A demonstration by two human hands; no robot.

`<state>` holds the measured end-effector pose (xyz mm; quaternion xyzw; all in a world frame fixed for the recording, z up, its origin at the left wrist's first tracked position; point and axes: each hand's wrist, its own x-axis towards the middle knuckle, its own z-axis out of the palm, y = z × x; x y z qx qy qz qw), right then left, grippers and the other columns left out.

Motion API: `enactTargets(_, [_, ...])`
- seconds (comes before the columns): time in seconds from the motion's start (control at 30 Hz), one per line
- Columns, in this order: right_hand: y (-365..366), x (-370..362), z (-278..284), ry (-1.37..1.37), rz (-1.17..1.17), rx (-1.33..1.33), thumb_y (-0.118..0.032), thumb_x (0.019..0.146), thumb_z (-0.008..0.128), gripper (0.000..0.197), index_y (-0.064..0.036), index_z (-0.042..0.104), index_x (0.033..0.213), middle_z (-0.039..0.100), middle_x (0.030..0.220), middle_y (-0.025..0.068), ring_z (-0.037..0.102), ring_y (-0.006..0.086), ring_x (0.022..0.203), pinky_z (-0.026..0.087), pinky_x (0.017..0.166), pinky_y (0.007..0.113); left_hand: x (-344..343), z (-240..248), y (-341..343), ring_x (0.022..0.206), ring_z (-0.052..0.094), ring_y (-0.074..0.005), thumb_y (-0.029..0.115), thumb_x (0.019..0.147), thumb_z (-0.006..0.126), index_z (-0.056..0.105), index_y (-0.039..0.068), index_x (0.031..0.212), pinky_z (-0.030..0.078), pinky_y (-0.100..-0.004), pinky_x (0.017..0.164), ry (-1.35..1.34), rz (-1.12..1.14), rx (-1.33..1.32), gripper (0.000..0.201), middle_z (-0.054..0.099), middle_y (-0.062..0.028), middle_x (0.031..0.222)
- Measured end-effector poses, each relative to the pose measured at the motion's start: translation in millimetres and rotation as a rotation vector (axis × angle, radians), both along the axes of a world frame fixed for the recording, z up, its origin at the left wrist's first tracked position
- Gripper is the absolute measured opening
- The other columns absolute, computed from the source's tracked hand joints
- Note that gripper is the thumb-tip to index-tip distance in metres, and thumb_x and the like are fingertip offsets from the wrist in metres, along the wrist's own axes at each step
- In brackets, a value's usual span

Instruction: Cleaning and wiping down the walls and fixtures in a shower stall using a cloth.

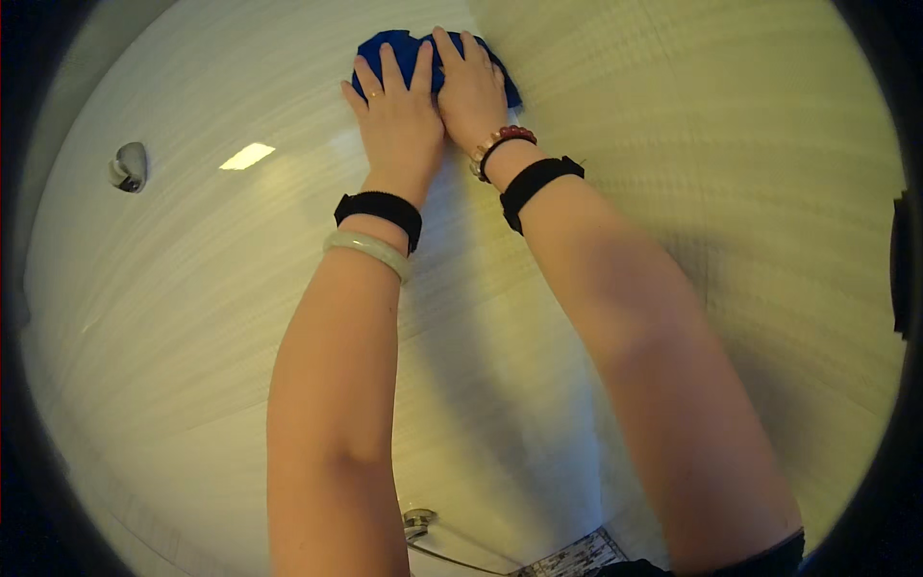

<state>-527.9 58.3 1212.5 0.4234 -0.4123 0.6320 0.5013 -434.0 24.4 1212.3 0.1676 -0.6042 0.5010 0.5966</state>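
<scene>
A dark blue cloth [386, 58] lies flat against a pale, glossy wall-like surface [221, 317] near the top of the view. On its left part rests my left hand [399, 111], fingers spread and stretched upward, a ring on one of them. Touching it at the side, my right hand [471, 96] presses the right part of the cloth with its fingers extended flat. Both hands cover the cloth's lower middle. Black bands circle both wrists, with a pale bangle on the left and beaded bracelets on the right.
A chrome fitting [128, 167] juts from the surface at the left. Another metal fitting [418, 522] with a thin line running from it shows low down, by a patterned strip [577, 556]. A dark object [901, 264] stands at the right rim.
</scene>
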Motion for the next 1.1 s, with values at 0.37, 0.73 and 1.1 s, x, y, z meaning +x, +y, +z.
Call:
enactTargets(0.37, [-12, -7, -19, 0.001, 0.149, -0.15, -0.006, 0.086, 0.049, 0.046, -0.0054, 0.046, 0.131, 0.044, 0.134, 0.0211, 0.041, 0.0386, 0.125, 0.032, 0.106, 0.045, -9, -12, -9, 0.129, 0.033, -0.0465, 0.026, 0.091, 0.047, 0.04, 0.024, 0.141, 0.022, -0.0622, 0.105, -0.006, -0.001, -0.085, 0.051, 0.04, -0.0206, 0.14])
enactTargets(0.73, [-13, -7, -105, -0.115, 0.167, -0.049, -0.006, 0.087, 0.05, 0.047, -0.0059, 0.043, 0.134, 0.042, 0.137, 0.018, 0.041, 0.0371, 0.126, 0.034, 0.103, 0.046, -12, -95, 6, 0.131, 0.028, -0.0473, 0.025, 0.089, 0.049, 0.042, 0.023, 0.14, 0.02, -0.0629, 0.106, -0.09, -0.057, 0.08, 0.051, 0.036, -0.02, 0.143])
enactTargets(1.1, [-1, 5, -224, -0.25, 0.26, 0.126, 0.003, 0.082, 0.05, 0.059, -0.0062, 0.038, 0.139, 0.038, 0.141, 0.017, 0.035, 0.0351, 0.131, 0.029, 0.107, 0.044, 0, -207, 21, 0.137, 0.017, -0.0468, 0.025, 0.09, 0.051, 0.04, 0.021, 0.141, 0.013, -0.062, 0.109, -0.25, -0.113, 0.394, 0.053, 0.026, -0.0191, 0.149])
